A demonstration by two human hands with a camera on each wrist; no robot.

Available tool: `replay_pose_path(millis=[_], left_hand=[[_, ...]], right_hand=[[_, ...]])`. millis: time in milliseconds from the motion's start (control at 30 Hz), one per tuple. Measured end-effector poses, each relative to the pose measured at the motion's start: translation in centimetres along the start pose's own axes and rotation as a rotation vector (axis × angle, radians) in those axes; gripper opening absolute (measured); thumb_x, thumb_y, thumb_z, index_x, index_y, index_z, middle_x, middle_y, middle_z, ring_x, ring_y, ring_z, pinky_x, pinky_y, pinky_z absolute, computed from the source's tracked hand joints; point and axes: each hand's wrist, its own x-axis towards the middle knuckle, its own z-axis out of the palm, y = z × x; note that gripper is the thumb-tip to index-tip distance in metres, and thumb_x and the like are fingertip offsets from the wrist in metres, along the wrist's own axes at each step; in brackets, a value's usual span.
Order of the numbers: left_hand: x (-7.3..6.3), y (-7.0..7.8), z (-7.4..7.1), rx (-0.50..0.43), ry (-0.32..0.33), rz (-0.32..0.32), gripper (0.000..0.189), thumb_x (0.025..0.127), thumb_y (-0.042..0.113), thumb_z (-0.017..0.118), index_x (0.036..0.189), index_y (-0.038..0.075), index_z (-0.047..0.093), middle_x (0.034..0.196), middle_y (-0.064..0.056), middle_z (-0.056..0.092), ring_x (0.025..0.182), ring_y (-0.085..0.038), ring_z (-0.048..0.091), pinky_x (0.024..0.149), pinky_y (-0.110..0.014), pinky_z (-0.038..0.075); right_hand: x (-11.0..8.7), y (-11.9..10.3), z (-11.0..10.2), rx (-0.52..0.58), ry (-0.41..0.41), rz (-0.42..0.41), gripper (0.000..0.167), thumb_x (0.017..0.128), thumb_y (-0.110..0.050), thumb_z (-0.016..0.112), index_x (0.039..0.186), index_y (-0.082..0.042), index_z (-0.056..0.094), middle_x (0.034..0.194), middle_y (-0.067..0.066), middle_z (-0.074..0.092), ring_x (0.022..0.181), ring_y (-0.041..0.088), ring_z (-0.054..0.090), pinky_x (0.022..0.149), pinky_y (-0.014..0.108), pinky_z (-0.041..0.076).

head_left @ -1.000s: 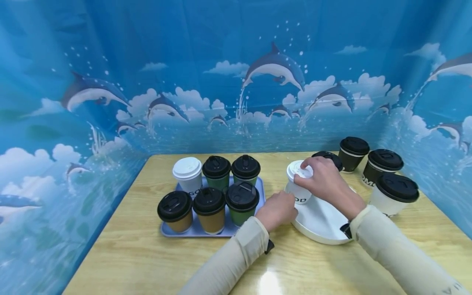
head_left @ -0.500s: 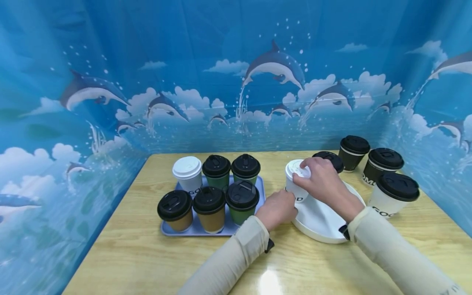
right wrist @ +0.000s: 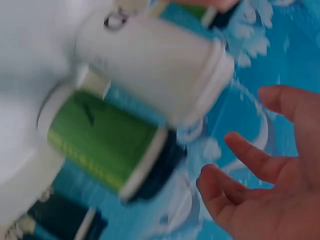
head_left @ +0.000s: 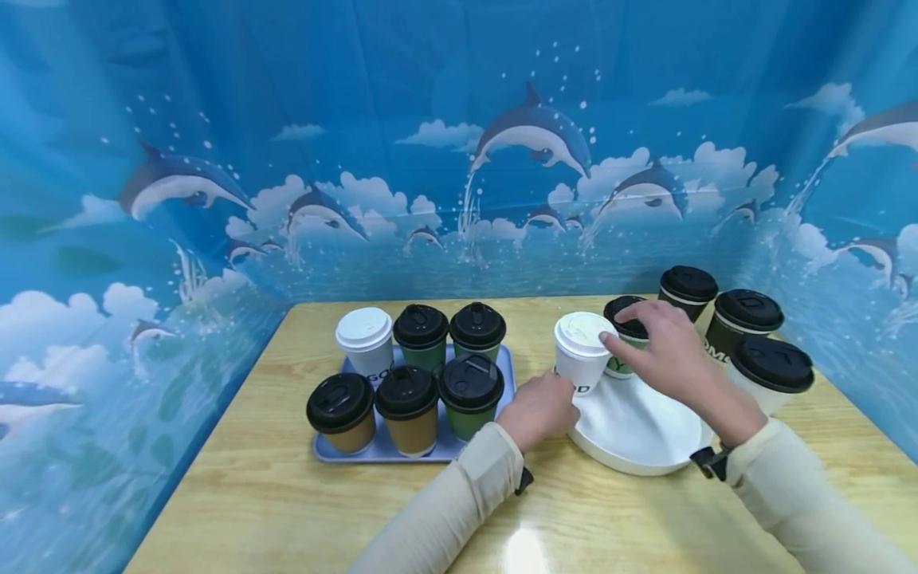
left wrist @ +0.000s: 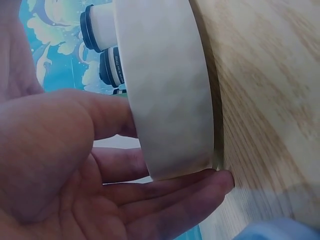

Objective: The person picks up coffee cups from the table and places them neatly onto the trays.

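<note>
My left hand (head_left: 539,410) holds the near-left edge of a round white tray (head_left: 638,438). In the left wrist view, fingers (left wrist: 115,112) lap over the rim of the tray wall (left wrist: 167,95) while others lie beneath it. On the tray stand a white paper cup (head_left: 579,367) with a white lid and a green paper cup (right wrist: 105,140) with a black lid. My right hand (head_left: 667,351) hovers over the tray, its fingers spread and holding nothing. In the right wrist view, its fingertips are apart from both cups' lids.
Left of my left hand, a lilac rectangular tray (head_left: 358,456) carries several lidded cups in two rows. Black-lidded cups stand on the wooden table (head_left: 237,478) at the right: a white one (head_left: 770,371) and two dark ones (head_left: 746,319). A dolphin-print curtain (head_left: 430,159) surrounds the table.
My right hand has let go of the white cup's lid and moved right, its fingers opening. The green cup shows more now. My left hand has stayed at the tray's edge.
</note>
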Motion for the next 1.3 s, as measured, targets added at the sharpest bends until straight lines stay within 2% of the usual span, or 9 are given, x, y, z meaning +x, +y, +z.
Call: replay_pose_path(millis=[100, 233, 367, 500, 600, 700, 833, 933, 1300], left_hand=[[0.0, 0.0, 0.1, -0.005, 0.002, -0.016, 0.011, 0.097, 0.02, 0.067, 0.092, 0.011, 0.068, 0.082, -0.003, 0.062, 0.065, -0.015, 0.057, 0.056, -0.03, 0.048], [0.1, 0.1, 0.1, 0.006, 0.013, -0.015, 0.011, 0.096, 0.019, 0.067, 0.09, 0.01, 0.068, 0.082, -0.003, 0.062, 0.065, -0.015, 0.057, 0.056, -0.03, 0.048], [0.2, 0.1, 0.1, 0.007, 0.017, -0.013, 0.011, 0.096, 0.019, 0.067, 0.089, 0.01, 0.068, 0.081, -0.003, 0.061, 0.064, -0.015, 0.056, 0.056, -0.029, 0.048], [0.1, 0.1, 0.1, 0.013, 0.014, -0.011, 0.013, 0.097, 0.02, 0.067, 0.087, 0.01, 0.067, 0.079, -0.003, 0.061, 0.064, -0.016, 0.056, 0.056, -0.029, 0.047], [0.2, 0.1, 0.2, 0.015, 0.016, -0.004, 0.014, 0.097, 0.02, 0.066, 0.086, 0.01, 0.067, 0.079, -0.003, 0.061, 0.064, -0.016, 0.056, 0.056, -0.029, 0.047], [0.2, 0.2, 0.2, 0.01, 0.023, -0.002, 0.014, 0.096, 0.02, 0.066, 0.086, 0.01, 0.067, 0.08, -0.003, 0.061, 0.065, -0.016, 0.056, 0.057, -0.03, 0.047], [0.2, 0.2, 0.2, 0.005, 0.021, -0.01, 0.014, 0.096, 0.019, 0.067, 0.085, 0.011, 0.067, 0.079, -0.003, 0.061, 0.064, -0.016, 0.056, 0.057, -0.03, 0.047], [0.2, 0.2, 0.2, 0.006, 0.018, -0.007, 0.016, 0.097, 0.019, 0.066, 0.083, 0.011, 0.066, 0.078, -0.002, 0.061, 0.064, -0.016, 0.056, 0.057, -0.03, 0.047], [0.1, 0.1, 0.2, 0.005, 0.025, -0.009, 0.013, 0.096, 0.02, 0.067, 0.086, 0.011, 0.068, 0.08, -0.002, 0.061, 0.065, -0.016, 0.056, 0.058, -0.03, 0.048]], right_hand=[[-0.4, 1.6, -1.5, -0.066, 0.048, 0.074, 0.055, 0.103, -0.038, 0.061, 0.13, 0.01, 0.059, 0.14, 0.04, 0.045, 0.136, 0.06, 0.029, 0.109, 0.073, 0.019], [-1.6, 4.1, -3.8, -0.153, 0.064, 0.212, 0.066, 0.102, -0.041, 0.061, 0.137, 0.014, 0.049, 0.14, 0.047, 0.035, 0.131, 0.066, 0.023, 0.105, 0.075, 0.013], [-2.8, 6.8, -5.5, -0.231, 0.007, 0.362, 0.085, 0.098, -0.051, 0.062, 0.146, 0.014, 0.035, 0.14, 0.05, 0.025, 0.131, 0.069, 0.015, 0.103, 0.078, 0.01], [-3.5, 9.1, -5.8, -0.268, -0.102, 0.465, 0.104, 0.093, -0.058, 0.065, 0.149, 0.019, 0.024, 0.141, 0.051, 0.021, 0.132, 0.071, 0.01, 0.104, 0.08, 0.009], [-4.4, 10.4, -5.7, -0.218, -0.152, 0.489, 0.112, 0.093, -0.062, 0.064, 0.15, 0.022, 0.017, 0.14, 0.052, 0.017, 0.131, 0.073, 0.008, 0.103, 0.082, 0.011], [-5.0, 11.1, -5.5, -0.178, -0.158, 0.488, 0.112, 0.094, -0.064, 0.061, 0.151, 0.021, 0.015, 0.139, 0.053, 0.019, 0.129, 0.073, 0.011, 0.1, 0.082, 0.014], [-5.3, 11.6, -5.2, -0.164, -0.151, 0.494, 0.112, 0.095, -0.069, 0.056, 0.152, 0.019, 0.016, 0.139, 0.053, 0.022, 0.126, 0.072, 0.019, 0.097, 0.08, 0.027], [-5.3, 11.8, -5.0, -0.156, -0.127, 0.501, 0.108, 0.096, -0.065, 0.057, 0.151, 0.02, 0.02, 0.138, 0.054, 0.024, 0.124, 0.071, 0.024, 0.091, 0.078, 0.037], [-5.3, 11.8, -4.2, -0.15, -0.035, 0.548, 0.09, 0.095, -0.052, 0.066, 0.141, 0.019, 0.036, 0.134, 0.053, 0.026, 0.126, 0.069, 0.021, 0.091, 0.075, 0.038]])
